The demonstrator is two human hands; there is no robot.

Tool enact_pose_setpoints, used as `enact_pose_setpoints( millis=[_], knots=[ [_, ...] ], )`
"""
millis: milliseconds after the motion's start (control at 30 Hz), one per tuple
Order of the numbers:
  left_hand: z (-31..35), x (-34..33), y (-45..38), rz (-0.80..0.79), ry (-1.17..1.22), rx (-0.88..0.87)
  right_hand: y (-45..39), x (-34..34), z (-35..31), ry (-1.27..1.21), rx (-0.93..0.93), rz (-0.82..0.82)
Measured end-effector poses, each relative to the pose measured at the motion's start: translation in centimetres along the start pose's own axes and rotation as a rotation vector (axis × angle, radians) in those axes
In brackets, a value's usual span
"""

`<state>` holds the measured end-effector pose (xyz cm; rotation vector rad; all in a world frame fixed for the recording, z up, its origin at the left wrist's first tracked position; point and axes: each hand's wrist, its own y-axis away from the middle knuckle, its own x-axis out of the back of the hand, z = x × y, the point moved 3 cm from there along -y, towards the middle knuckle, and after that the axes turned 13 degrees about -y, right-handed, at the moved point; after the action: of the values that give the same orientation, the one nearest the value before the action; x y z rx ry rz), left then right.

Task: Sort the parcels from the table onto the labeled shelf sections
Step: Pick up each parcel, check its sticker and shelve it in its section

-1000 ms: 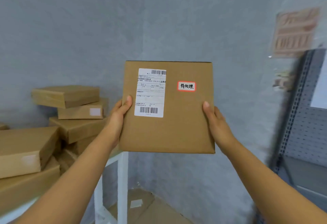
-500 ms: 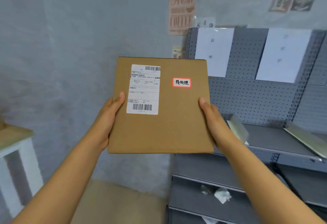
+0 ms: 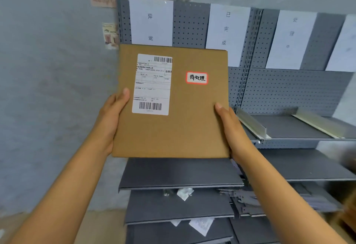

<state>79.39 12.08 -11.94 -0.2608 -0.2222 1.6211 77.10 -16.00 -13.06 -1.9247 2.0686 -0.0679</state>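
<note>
A flat brown cardboard parcel (image 3: 179, 128) is held up in front of me, face toward the camera. It carries a white shipping label (image 3: 152, 84) and a small red-bordered sticker (image 3: 196, 78) with handwritten characters. My left hand (image 3: 110, 120) grips its left edge, thumb on the front. My right hand (image 3: 229, 126) grips the right edge the same way. Behind the parcel stands the grey pegboard shelf (image 3: 289, 89) with white section sheets (image 3: 151, 24), (image 3: 226, 30), (image 3: 290, 37) on its back panel.
The upper shelf board (image 3: 287, 126) has metal dividers (image 3: 250, 123). Lower grey boards (image 3: 179, 174) stick out below, with crumpled paper scraps (image 3: 185, 192) and loose metal brackets (image 3: 244, 198) on them. Posters hang on the grey wall (image 3: 48, 89) at left.
My view has swung right from the table stacked with parcels to the shelf. The parcel stays held in both hands, and the section sheets have come into reading range.
</note>
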Motion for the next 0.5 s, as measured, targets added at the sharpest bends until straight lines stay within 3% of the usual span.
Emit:
enact_pose_setpoints(
  millis=[500],
  knots=[
    [-5.0,-21.9,-10.1,-0.178,0.079,0.103,-8.6,19.1,-1.4,0.03,0.064,0.247]
  ],
)
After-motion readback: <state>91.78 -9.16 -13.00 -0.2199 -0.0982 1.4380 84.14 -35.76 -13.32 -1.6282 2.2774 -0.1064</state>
